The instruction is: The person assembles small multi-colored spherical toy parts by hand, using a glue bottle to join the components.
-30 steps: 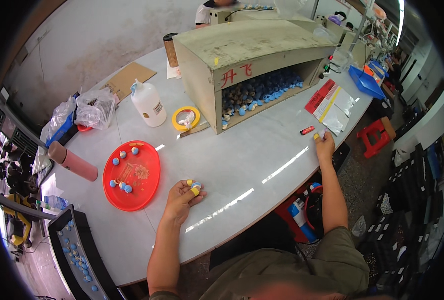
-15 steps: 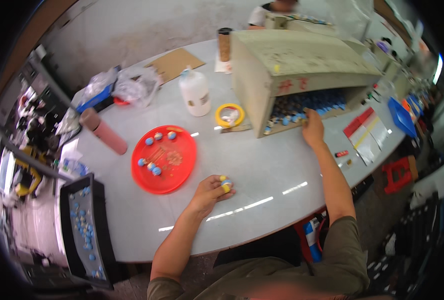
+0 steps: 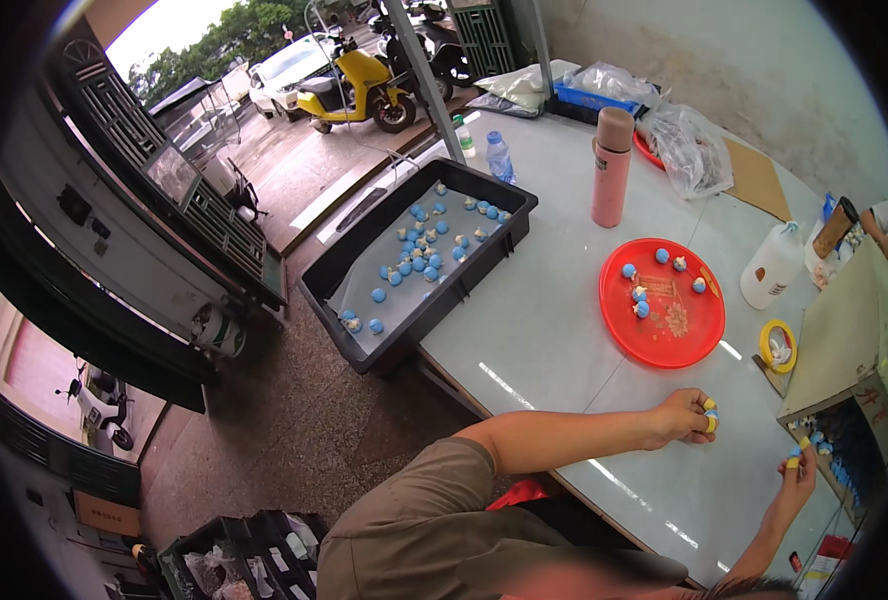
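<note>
"Head view: how's the left hand [image 3: 680,418]?"
"Forearm [image 3: 574,442] nearly level, grip pinched round a ball [image 3: 713,414], lower right of the frame."
"And the right hand [image 3: 793,484]?"
"Tilted upward, pinching a second ball [image 3: 795,453], nearer the right edge."

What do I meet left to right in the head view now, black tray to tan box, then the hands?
Black tray → pink flask → red plate → white bottle → tan box. Hands: left hand → right hand. Tape roll left out: it overlaps the white bottle's span.
</note>
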### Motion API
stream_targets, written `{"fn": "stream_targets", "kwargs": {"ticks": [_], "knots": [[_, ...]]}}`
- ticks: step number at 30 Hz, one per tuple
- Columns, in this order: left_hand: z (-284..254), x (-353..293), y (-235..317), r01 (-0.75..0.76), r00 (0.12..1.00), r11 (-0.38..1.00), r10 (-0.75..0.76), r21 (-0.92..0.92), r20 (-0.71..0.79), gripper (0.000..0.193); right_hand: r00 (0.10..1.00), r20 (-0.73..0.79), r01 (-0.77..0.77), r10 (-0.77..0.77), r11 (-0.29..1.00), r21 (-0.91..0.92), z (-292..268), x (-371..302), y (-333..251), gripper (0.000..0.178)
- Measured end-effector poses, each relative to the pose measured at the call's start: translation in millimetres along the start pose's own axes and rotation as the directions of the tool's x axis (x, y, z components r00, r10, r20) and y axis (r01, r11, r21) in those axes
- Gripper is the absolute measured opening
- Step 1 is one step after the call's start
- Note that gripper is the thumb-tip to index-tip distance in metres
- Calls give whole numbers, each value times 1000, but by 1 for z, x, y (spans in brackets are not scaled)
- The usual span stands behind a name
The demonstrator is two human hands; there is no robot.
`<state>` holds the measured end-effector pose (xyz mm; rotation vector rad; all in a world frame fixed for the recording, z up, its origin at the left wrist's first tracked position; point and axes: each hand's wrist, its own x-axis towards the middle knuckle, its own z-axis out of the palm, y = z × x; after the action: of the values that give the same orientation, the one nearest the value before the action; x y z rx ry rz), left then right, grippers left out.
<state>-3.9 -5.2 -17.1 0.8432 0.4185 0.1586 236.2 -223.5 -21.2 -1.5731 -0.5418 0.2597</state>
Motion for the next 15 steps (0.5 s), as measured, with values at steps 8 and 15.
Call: {"fn": "stream_targets", "kwargs": {"ticks": [8,15], "knots": [[6,9,-5,-70,997,989,67,-131,-29,34,947,301,-129,110,991,42,137,-73,-63,29],[1,14,-8,-63,995,992,53,-111,-84,33,945,261,249,-195,949,-193,145,-81,-42,20]]}}
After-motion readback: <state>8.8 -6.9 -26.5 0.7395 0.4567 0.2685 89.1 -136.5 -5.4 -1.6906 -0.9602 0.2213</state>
